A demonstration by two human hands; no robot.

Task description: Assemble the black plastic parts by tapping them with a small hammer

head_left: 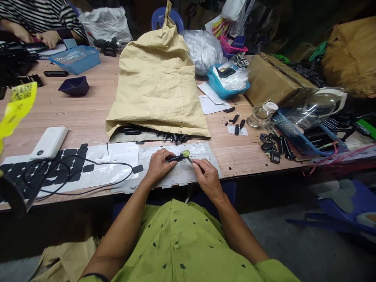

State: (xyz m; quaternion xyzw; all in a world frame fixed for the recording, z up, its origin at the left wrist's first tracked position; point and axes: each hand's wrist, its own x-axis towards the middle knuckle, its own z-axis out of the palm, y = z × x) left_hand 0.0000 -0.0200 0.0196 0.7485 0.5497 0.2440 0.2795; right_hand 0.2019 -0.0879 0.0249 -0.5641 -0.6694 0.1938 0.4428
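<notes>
My left hand (160, 164) is closed around a slim black piece (175, 158), which lies low over the grey-white sheet (179, 178) at the table's front edge. At the right end of that piece shows a small round yellow-green part (185, 153). My right hand (208, 178) pinches a thin tool with a metal shaft (190, 159); its tip meets or nearly meets the round part, and I cannot tell which. The tool's exact kind is hidden by my fingers. Just beyond my hands, several black pieces (176, 138) stick out from the open mouth of a beige cloth sack (158, 86).
Left of my hands are a white power bank (49, 143), a looped black cable (96, 162) and sheets with black stickers (73, 164). To the right stand a glass jar (261, 114), a blue basket (311, 137) and a cardboard box (276, 80). Another person's hands (48, 38) work at far left.
</notes>
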